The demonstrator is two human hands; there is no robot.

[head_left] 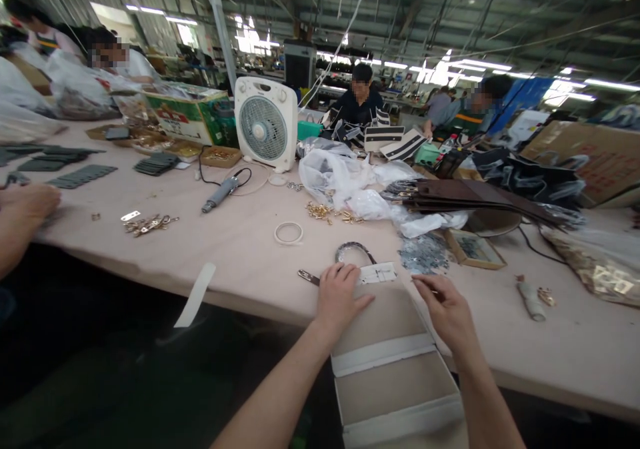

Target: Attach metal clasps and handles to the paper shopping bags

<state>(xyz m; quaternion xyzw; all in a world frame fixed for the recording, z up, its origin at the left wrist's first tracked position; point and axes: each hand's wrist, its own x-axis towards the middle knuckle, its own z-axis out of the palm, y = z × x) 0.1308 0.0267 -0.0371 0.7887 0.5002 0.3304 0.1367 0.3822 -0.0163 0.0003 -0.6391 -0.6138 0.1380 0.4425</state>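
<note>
Apparently steadying long, white-banded beige panel under spread left grip, with curled right grip, contents untellable, next needing steadiness.

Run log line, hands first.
left hand: on beige panel | right hand: pinched near panel edge, contents unclear | corded tool: on table

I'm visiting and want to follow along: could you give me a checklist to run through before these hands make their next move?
1. Left hand on the beige panel: ok, it rests at the far left corner.
2. Small part in the right hand: cannot tell, too little shows between the fingers.
3. Panel wholly over the table: not ok, its near end extends past the edge.
4. Grey handheld tool out of the way: ok, it lies apart from both hands.
</note>
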